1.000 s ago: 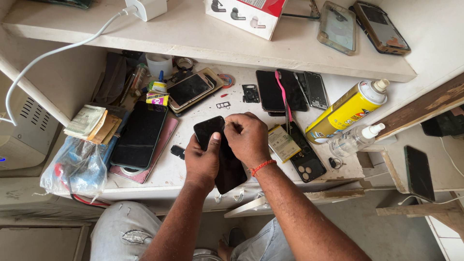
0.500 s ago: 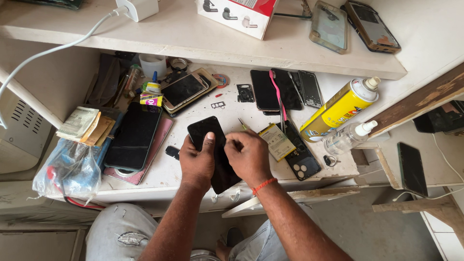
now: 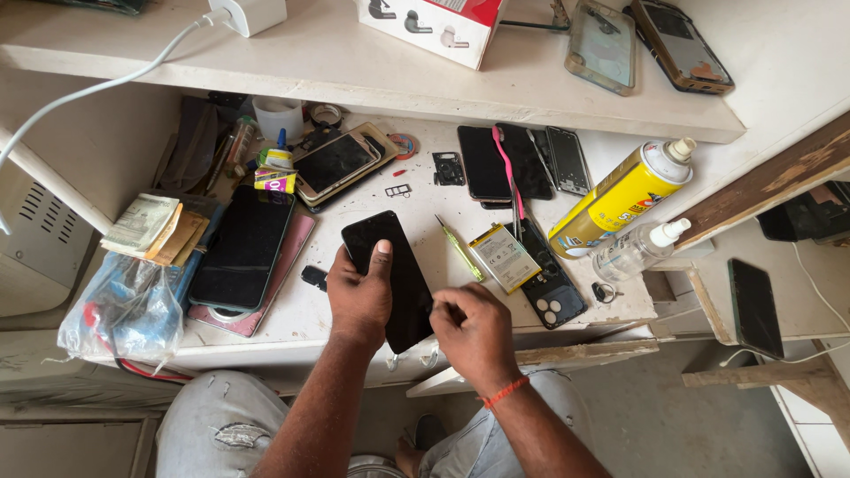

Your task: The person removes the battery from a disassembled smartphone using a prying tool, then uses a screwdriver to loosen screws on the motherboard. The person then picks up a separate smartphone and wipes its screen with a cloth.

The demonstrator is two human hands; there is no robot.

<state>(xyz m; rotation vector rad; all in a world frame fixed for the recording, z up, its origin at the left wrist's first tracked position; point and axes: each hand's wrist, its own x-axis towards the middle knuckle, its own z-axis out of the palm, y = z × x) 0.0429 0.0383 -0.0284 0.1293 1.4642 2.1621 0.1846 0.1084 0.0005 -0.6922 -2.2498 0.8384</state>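
Observation:
A black phone (image 3: pixel 394 265) lies face down on the white worktop, angled toward me. My left hand (image 3: pixel 359 296) grips its left edge, thumb up along the side. My right hand (image 3: pixel 474 332) rests at the phone's lower right edge, fingers curled against it; whether it pinches a small tool I cannot tell. A green-handled tool (image 3: pixel 460 250) and a phone battery (image 3: pixel 505 257) lie just right of the phone.
A yellow spray can (image 3: pixel 620 199) and a clear spray bottle (image 3: pixel 633 250) lie at right. Several phones and screens (image 3: pixel 243 248) crowd the worktop (image 3: pixel 310 314). Folded banknotes (image 3: pixel 142 223) and a plastic bag (image 3: pixel 124 305) sit left. A shelf above holds a box (image 3: pixel 434 22).
My right hand has slid off the top of the phone down to its lower right edge, uncovering the phone's back. My left hand has kept its hold on the left side.

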